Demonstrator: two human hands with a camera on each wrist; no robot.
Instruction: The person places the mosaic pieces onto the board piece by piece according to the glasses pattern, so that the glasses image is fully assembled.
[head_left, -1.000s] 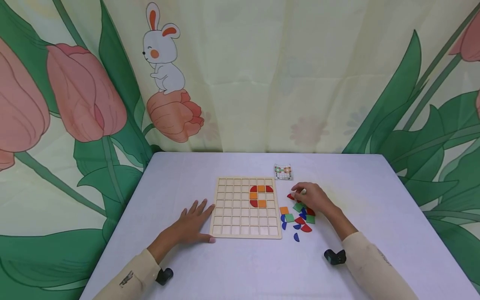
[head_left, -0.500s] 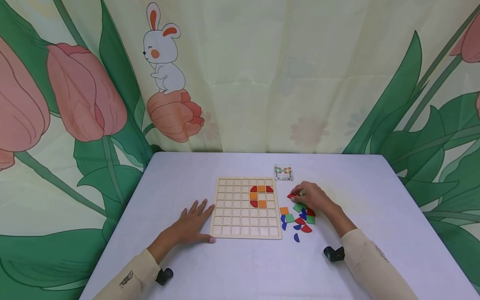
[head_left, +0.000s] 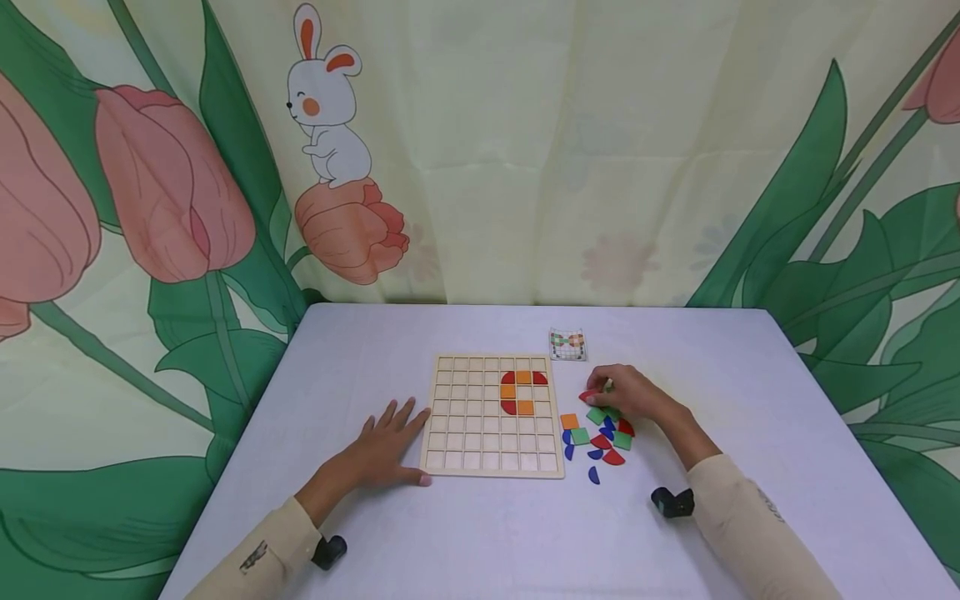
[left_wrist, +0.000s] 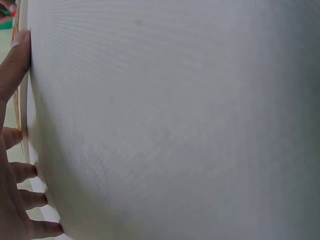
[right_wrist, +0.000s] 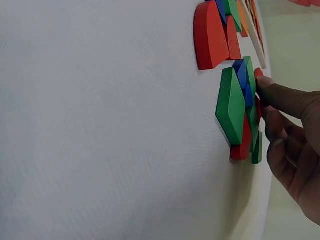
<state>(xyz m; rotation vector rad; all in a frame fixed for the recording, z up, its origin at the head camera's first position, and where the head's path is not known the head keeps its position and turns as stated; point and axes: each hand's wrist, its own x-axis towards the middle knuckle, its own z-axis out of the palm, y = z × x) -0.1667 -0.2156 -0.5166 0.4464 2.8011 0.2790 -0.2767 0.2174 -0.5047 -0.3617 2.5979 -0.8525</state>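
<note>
My left hand (head_left: pixel 386 446) lies with its fingers spread on the table, fingertip and thumb at the left edge and near corner of a wooden grid board (head_left: pixel 468 437). Red rounded pieces and orange square tiles (head_left: pixel 523 377) fill several cells at the board's upper right. To the right of the board my right hand (head_left: pixel 626 393) pinches a red rounded piece (head_left: pixel 588 397) between thumb and fingers. In the right wrist view the thumb is on that red piece (right_wrist: pixel 258 73), just beyond the pile. Green squares (right_wrist: pixel 231 106), blue half-rounds and other red pieces lie close below the hand.
A small pattern card (head_left: pixel 567 344) lies beyond the board's upper right corner. Loose pieces, among them an orange square (head_left: pixel 570 422) and a blue half-round (head_left: pixel 594 475), are scattered along the board's right side. A printed curtain (head_left: pixel 510 150) hangs behind the table.
The red piece at my right fingertips has shifted slightly right and nearer, with the fingers on it. My left hand and the board have stayed in place.
</note>
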